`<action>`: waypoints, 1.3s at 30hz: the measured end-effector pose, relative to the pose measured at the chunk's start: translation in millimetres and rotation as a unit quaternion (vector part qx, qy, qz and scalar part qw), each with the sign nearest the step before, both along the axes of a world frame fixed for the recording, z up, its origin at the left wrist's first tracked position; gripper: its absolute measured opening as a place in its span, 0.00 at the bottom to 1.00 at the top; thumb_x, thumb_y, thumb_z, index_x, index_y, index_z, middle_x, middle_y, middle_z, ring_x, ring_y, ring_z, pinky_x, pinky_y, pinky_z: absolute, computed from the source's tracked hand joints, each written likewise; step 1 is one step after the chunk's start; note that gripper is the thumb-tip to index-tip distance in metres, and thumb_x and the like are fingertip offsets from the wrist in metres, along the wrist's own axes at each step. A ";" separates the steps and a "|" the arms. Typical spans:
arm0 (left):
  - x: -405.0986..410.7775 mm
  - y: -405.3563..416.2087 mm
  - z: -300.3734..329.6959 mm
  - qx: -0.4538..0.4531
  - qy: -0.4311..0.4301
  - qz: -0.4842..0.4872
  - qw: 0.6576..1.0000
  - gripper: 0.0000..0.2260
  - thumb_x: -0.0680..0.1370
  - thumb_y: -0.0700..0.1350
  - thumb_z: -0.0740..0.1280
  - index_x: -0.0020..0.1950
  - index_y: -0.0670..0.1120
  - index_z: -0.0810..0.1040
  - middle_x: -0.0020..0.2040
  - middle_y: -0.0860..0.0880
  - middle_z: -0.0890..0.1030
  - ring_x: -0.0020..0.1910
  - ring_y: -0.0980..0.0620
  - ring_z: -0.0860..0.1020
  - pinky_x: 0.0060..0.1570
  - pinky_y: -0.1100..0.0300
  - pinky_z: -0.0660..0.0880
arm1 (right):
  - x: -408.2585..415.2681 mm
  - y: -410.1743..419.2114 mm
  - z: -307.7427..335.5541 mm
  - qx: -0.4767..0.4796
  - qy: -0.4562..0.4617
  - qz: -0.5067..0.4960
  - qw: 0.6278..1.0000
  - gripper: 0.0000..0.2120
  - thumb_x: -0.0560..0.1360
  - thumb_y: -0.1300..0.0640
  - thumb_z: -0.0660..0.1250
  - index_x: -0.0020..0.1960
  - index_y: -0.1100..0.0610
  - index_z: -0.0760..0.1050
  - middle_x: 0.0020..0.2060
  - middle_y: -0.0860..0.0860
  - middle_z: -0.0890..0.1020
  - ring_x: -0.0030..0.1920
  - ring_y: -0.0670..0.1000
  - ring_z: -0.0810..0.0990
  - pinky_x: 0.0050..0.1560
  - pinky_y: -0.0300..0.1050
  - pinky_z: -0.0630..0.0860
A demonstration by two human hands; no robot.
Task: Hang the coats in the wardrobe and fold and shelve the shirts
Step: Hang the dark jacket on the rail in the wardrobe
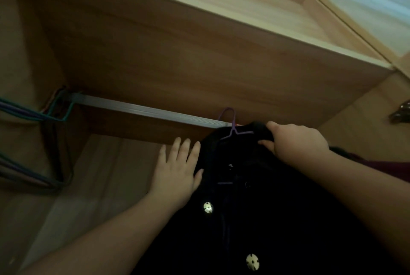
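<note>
1. Head view, tilted up into a wooden wardrobe [199, 57]; a metal rail [142, 109] crosses the middle of the frame.
2. A black coat [266, 208] with pale round buttons [207, 207] fills the lower right, hanging on a purple hanger [233, 128] whose hook is over the rail at centre right.
3. The left hand [177, 172], lower centre, lies flat with straight fingers against the coat's left shoulder.
4. The right hand [295, 141], centre right, grips the coat's collar, fingers curled round the fabric.
5. Empty coloured hangers [44, 117] hang at the rail's far left end, left edge of the frame.
</note>
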State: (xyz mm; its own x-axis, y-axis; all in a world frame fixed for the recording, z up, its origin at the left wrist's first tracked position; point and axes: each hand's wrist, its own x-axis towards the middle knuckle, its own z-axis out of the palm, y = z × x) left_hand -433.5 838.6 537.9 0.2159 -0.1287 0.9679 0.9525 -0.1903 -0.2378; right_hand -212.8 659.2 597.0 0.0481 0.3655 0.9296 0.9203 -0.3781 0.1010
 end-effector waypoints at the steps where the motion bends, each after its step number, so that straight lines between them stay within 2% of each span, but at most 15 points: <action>1: 0.3 -2.5 1.7 0.002 -0.001 0.002 1.000 0.30 0.76 0.59 0.54 0.75 0.46 0.67 0.70 0.42 0.73 0.71 0.39 0.69 0.65 0.36 0.67 | 0.2 -2.0 0.1 -0.004 0.004 0.000 1.000 0.17 0.79 0.35 0.56 0.58 0.47 0.67 0.41 0.48 0.78 0.36 0.49 0.77 0.29 0.44 0.70; 7: 8.3 -6.7 3.1 0.000 0.017 0.004 1.000 0.31 0.75 0.59 0.64 0.76 0.48 0.65 0.71 0.43 0.72 0.72 0.39 0.67 0.65 0.37 0.69 | -1.3 -2.1 1.1 -0.032 0.004 -0.001 0.999 0.19 0.79 0.36 0.57 0.61 0.48 0.67 0.41 0.48 0.77 0.37 0.49 0.77 0.31 0.45 0.71; 11: -0.9 -6.8 -1.4 0.003 0.026 0.000 1.000 0.33 0.78 0.60 0.61 0.79 0.49 0.57 0.76 0.44 0.65 0.77 0.41 0.60 0.70 0.39 0.63 | -7.1 3.9 -4.0 -0.034 -0.001 0.003 0.999 0.21 0.79 0.36 0.58 0.67 0.46 0.67 0.41 0.46 0.76 0.37 0.49 0.76 0.33 0.46 0.74; 14: -9.7 -6.5 -9.7 -0.003 0.027 0.018 0.999 0.36 0.73 0.61 0.67 0.77 0.47 0.63 0.72 0.43 0.71 0.73 0.40 0.67 0.64 0.39 0.70 | -12.0 14.0 -10.4 -0.027 -0.035 0.002 0.999 0.20 0.78 0.36 0.58 0.64 0.46 0.68 0.39 0.45 0.75 0.36 0.48 0.75 0.32 0.45 0.72; 17: -17.2 5.9 -18.8 0.007 0.018 0.013 1.000 0.36 0.69 0.60 0.72 0.73 0.46 0.69 0.67 0.42 0.76 0.68 0.39 0.73 0.58 0.39 0.75 | -13.3 25.2 -16.4 -0.025 -0.055 -0.006 0.998 0.19 0.78 0.35 0.57 0.62 0.46 0.68 0.38 0.46 0.77 0.36 0.49 0.78 0.32 0.46 0.77; 21: -14.9 16.3 -26.2 0.015 0.034 0.020 0.999 0.33 0.73 0.59 0.67 0.74 0.48 0.66 0.68 0.42 0.74 0.69 0.39 0.71 0.61 0.38 0.73 | -7.5 24.4 -19.0 -0.041 -0.037 -0.014 0.998 0.17 0.79 0.36 0.57 0.60 0.45 0.68 0.39 0.47 0.78 0.36 0.49 0.78 0.29 0.44 0.73; 31: 55.2 21.2 -29.5 0.024 0.050 -0.031 0.998 0.36 0.69 0.58 0.74 0.72 0.46 0.68 0.66 0.40 0.75 0.67 0.37 0.72 0.58 0.38 0.74 | 69.9 18.7 -19.3 -0.038 0.013 -0.069 0.997 0.14 0.79 0.38 0.57 0.57 0.45 0.69 0.40 0.46 0.75 0.36 0.48 0.75 0.33 0.45 0.72; 36: 92.5 20.7 -33.5 0.022 0.059 -0.055 0.996 0.35 0.68 0.58 0.75 0.71 0.46 0.71 0.65 0.41 0.76 0.67 0.38 0.73 0.58 0.38 0.75 | 102.9 6.2 -25.9 -0.023 0.013 -0.096 0.995 0.15 0.79 0.38 0.57 0.60 0.44 0.69 0.45 0.47 0.77 0.42 0.51 0.76 0.42 0.48 0.76; 39: 102.6 16.7 -35.5 0.029 0.069 -0.061 0.995 0.34 0.69 0.58 0.74 0.71 0.47 0.71 0.65 0.41 0.76 0.67 0.38 0.73 0.58 0.38 0.74 | 101.0 5.8 -28.0 -0.016 -0.005 -0.093 0.995 0.16 0.79 0.37 0.57 0.59 0.46 0.69 0.44 0.48 0.77 0.43 0.52 0.77 0.39 0.47 0.75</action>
State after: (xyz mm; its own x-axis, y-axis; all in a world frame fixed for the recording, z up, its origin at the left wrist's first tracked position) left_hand -330.9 855.4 502.4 0.3258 -0.2170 0.9202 0.8803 -0.2855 -0.3790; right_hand -111.8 665.0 569.0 0.1080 0.3798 0.9187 0.8329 -0.5391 0.1249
